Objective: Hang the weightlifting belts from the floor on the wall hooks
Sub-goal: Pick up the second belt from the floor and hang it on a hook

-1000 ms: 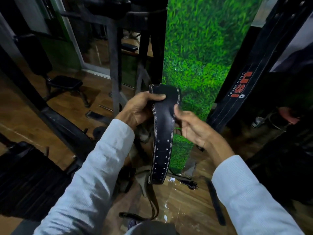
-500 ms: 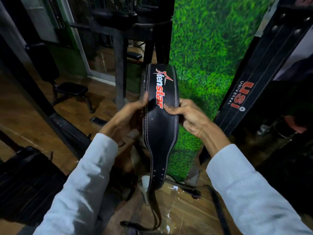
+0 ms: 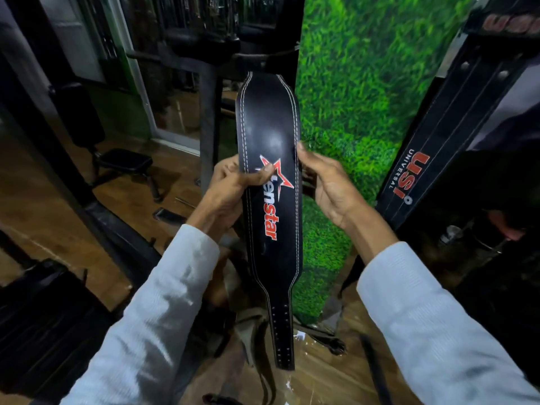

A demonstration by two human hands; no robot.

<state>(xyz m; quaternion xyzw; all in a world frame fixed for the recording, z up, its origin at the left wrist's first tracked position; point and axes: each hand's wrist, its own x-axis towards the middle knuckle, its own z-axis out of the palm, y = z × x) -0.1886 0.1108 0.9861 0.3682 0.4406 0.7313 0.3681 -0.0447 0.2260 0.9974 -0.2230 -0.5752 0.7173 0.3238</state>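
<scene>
Belt [image 3: 270, 182] is pinched at both edges by the left hand [image 3: 233, 185] and right hand [image 3: 327, 185], kept upright, probably so the top can be lifted to a hook.

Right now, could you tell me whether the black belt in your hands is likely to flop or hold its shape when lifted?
The black belt probably holds its shape: its wide part stands above the left hand and right hand without folding. Its glossy face may be slightly slippery. The narrow holed end hangs straight, so it looks fairly stiff too.
</scene>
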